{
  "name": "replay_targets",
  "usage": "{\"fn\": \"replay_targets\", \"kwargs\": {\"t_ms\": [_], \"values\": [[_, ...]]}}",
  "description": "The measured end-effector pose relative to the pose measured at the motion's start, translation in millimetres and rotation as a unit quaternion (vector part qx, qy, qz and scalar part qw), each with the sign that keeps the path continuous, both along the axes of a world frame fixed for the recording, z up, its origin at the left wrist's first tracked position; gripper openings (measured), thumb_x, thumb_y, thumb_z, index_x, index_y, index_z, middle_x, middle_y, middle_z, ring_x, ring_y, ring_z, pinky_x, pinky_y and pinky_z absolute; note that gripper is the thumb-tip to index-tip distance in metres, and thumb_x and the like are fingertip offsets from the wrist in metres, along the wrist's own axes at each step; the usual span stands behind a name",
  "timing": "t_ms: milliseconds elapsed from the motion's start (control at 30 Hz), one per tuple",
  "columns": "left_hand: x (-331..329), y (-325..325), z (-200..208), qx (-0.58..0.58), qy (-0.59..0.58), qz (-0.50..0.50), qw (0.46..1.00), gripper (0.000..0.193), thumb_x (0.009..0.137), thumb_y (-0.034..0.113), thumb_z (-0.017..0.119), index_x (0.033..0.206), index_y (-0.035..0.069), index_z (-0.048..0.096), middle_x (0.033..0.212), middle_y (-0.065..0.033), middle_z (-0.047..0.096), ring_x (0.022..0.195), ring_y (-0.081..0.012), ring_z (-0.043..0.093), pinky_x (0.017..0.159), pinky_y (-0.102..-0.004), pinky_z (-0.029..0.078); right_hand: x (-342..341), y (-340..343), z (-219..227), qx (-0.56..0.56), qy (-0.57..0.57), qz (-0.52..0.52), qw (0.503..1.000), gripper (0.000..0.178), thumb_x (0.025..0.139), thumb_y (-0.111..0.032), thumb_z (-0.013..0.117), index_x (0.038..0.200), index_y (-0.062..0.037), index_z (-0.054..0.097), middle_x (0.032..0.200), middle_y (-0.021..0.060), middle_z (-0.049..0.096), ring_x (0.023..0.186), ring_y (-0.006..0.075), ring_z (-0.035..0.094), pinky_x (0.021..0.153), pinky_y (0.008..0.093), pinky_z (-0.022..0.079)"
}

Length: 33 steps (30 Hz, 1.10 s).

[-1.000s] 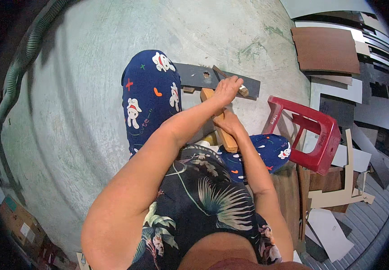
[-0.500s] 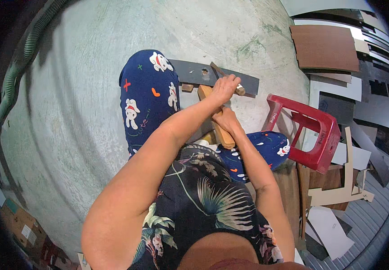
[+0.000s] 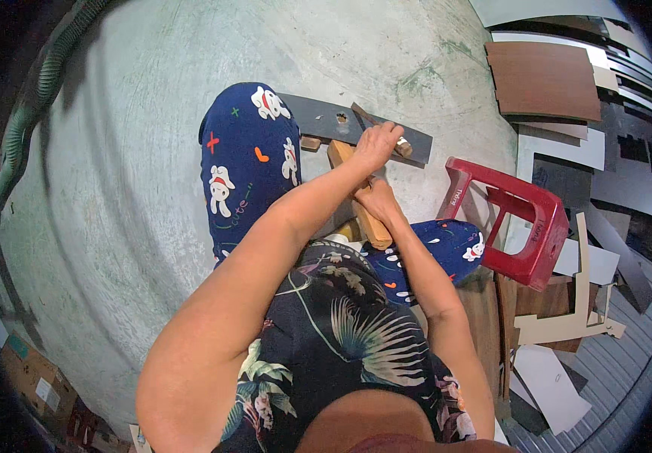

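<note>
A long dark grey board with a rough hole in it lies across the floor beyond my lap. My left hand is closed around a tool that slants over the board. The tool's narrow dark blade points to the far left, and its round wooden end sticks out on the right; my fingers hide its middle. Closer to me, my right hand grips a thick wooden bar, which runs beneath my left wrist toward the board. A small wooden block sits at the board's near edge.
To the right stands a red plastic stool on its side. Stacked offcuts, including a brown panel, fill the far right. A ribbed green hose curves along the left. A cardboard box is at the lower left.
Almost nothing differs. Both hands keep their grips, and the whole view has shifted very slightly.
</note>
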<state>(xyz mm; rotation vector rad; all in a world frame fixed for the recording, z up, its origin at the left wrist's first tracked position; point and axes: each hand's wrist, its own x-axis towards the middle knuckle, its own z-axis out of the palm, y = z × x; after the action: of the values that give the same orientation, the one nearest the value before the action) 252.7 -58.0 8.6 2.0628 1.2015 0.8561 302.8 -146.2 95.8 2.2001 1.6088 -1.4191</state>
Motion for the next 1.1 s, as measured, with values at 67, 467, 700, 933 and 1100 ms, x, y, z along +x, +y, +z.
{"fn": "replay_targets", "kwargs": {"t_ms": [67, 467, 700, 933, 1100], "values": [[-1, 0, 1, 0.019, -0.016, 0.013, 1.0, 0.021, 0.079, 0.002, 0.056, 0.099, 0.008, 0.054, 0.092, -0.0146, 0.057, 0.084, -0.0353, 0.064, 0.07, -0.046, 0.051, 0, 0, -3, 0.008, 0.016, 0.001, 1.0, 0.061, 0.075, -0.037, 0.066, 0.115, 0.0091, 0.062, 0.11, 0.0311, 0.065, 0.104, 0.0415, 0.064, 0.091, 0.0413, 0.049], [-3, 7, -1, -0.008, -0.016, 0.035, 0.999, 0.022, 0.081, 0.002, 0.056, 0.101, 0.009, 0.054, 0.094, -0.0156, 0.058, 0.084, -0.0368, 0.064, 0.07, -0.0467, 0.051, -6, 3, 2, 0.008, 0.012, -0.041, 0.999, 0.052, 0.074, -0.026, 0.062, 0.116, 0.0058, 0.062, 0.109, 0.0299, 0.065, 0.105, 0.0403, 0.063, 0.09, 0.041, 0.048], [-1, 13, 8, -0.041, -0.001, 0.02, 0.999, 0.028, 0.078, -0.002, 0.054, 0.104, 0.008, 0.054, 0.096, -0.0172, 0.057, 0.09, -0.0393, 0.061, 0.072, -0.0491, 0.048, -3, 20, 10, 0.061, 0.035, -0.075, 0.995, 0.068, 0.076, -0.042, 0.065, 0.117, 0.0108, 0.06, 0.112, 0.0312, 0.064, 0.106, 0.0403, 0.063, 0.092, 0.0401, 0.048], [-11, 20, 12, -0.06, -0.033, 0.038, 0.997, 0.03, 0.078, -0.005, 0.05, 0.106, 0.008, 0.053, 0.102, -0.0185, 0.057, 0.095, -0.0407, 0.06, 0.077, -0.0484, 0.048, -5, 19, 13, 0.07, 0.032, -0.054, 0.996, 0.068, 0.08, -0.052, 0.063, 0.122, 0.0012, 0.06, 0.117, 0.0279, 0.063, 0.113, 0.0422, 0.059, 0.094, 0.0433, 0.046], [-13, 16, 18, -0.015, -0.037, 0.029, 0.999, 0.02, 0.081, -0.002, 0.052, 0.1, 0.006, 0.052, 0.096, -0.0181, 0.058, 0.088, -0.0405, 0.062, 0.073, -0.0494, 0.051, 4, 16, 15, 0.035, 0.022, -0.039, 0.998, 0.069, 0.078, -0.051, 0.065, 0.123, 0.0007, 0.059, 0.117, 0.0265, 0.064, 0.112, 0.039, 0.06, 0.093, 0.0418, 0.046]]}}
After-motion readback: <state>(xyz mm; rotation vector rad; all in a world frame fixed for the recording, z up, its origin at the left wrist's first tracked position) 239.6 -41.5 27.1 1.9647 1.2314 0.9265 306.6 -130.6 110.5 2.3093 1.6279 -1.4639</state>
